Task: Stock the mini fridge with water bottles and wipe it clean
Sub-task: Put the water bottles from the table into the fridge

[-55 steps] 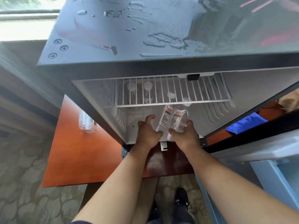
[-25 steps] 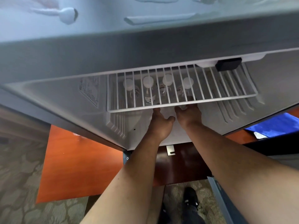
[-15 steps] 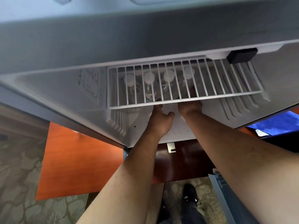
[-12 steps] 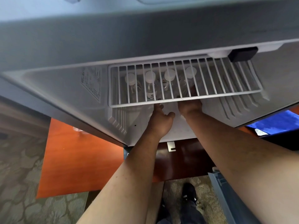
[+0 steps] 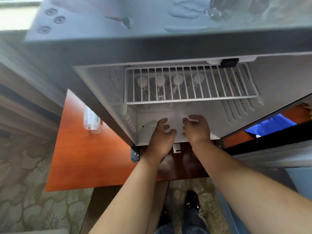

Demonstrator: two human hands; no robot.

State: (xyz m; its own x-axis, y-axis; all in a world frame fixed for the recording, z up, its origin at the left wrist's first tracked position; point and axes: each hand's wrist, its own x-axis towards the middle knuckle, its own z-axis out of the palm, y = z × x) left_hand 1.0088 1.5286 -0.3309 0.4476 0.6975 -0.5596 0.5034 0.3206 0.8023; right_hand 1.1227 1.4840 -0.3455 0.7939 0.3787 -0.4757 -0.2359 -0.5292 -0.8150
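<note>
Four clear plastic water bottles with white caps stand under the white wire shelf inside the open grey mini fridge. Left hand and right hand are loosely spread and empty. One clear bottle remains on the orange-brown counter; the blue cloth lies unused, water beads the fridge top, so wiping appears undone.

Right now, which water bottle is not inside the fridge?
The clear bottle standing on the orange-brown table, left of the fridge. The other four bottles, caps showing through the wire shelf, stand inside.
</note>
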